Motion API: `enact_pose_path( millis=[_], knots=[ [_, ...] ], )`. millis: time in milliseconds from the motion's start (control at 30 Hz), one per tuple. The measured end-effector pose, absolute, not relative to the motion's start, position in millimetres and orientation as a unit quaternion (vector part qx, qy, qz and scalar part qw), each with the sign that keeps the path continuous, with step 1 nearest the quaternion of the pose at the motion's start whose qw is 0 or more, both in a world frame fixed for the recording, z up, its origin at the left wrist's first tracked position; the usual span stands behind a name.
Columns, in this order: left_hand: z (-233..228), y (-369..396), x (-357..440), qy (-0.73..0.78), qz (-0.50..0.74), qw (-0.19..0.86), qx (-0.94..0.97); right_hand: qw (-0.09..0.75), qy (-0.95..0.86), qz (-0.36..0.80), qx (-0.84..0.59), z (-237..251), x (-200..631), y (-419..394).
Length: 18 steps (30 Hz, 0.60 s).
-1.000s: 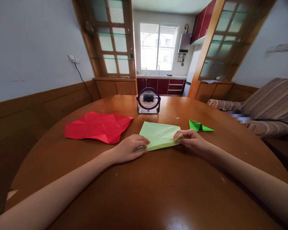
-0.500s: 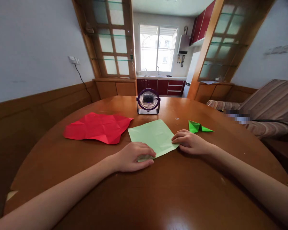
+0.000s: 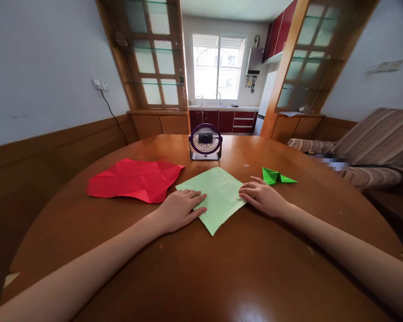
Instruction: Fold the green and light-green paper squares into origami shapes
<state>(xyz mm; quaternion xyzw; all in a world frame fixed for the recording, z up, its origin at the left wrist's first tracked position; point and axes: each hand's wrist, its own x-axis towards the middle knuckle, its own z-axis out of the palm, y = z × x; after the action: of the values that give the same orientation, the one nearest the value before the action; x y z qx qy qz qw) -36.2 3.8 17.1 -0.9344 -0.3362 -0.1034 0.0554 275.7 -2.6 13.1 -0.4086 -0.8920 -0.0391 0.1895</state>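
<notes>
1. Fingers [image 3: 194, 197] of the left hand [image 3: 177, 209] lie flat and spread on the left part of the pale green paper [image 3: 218, 194], pressing down, gripping nothing.
2. Fingers of the right hand [image 3: 262, 198] are likewise stretched out and loose, their tips resting on the sheet's right corner; nothing is pinched.
3. That sheet lies unfolded and flat on the wooden table [image 3: 221, 268], just in front of the small fan [image 3: 205, 141], between the two hands.
4. It sits turned like a diamond: one corner points toward the person, the opposite one toward the fan, so its long axis runs along that near-to-far diagonal.
5. Judging by the flat palms, the step in hand looks like smoothing and squaring the open sheet; a next fold would call for lifting one corner while the other hand keeps the paper from sliding.
6. Left of the fan lies a creased red paper [image 3: 134, 179]; right of it, a small folded bright green piece [image 3: 275, 176], both apart from the hands.
</notes>
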Motion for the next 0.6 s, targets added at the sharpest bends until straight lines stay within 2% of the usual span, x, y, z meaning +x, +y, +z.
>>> enact_pose_path(
  millis=[133, 233, 433, 533, 600],
  knots=[
    [25, -12, -26, -0.273, -0.107, 0.074, -0.953, 0.204, -0.877, -0.016, -0.435, 6, 276, 1],
    [28, -18, -22, -0.214, -0.134, 0.049, -0.966, 0.204, -0.875, 0.001, -0.438, 2, 273, 4],
    [21, -2, -31, -0.212, -0.23, 0.0, -0.95, 0.15, -0.916, 0.058, -0.368, 6, 262, 16],
    [13, 14, -41, -0.248, -0.209, -0.003, -0.946, 0.115, -0.938, 0.073, -0.317, 9, 257, 22],
    [9, 21, -46, -0.259, -0.162, -0.013, -0.952, 0.131, -0.934, 0.055, -0.328, 11, 256, 25]
  ],
)
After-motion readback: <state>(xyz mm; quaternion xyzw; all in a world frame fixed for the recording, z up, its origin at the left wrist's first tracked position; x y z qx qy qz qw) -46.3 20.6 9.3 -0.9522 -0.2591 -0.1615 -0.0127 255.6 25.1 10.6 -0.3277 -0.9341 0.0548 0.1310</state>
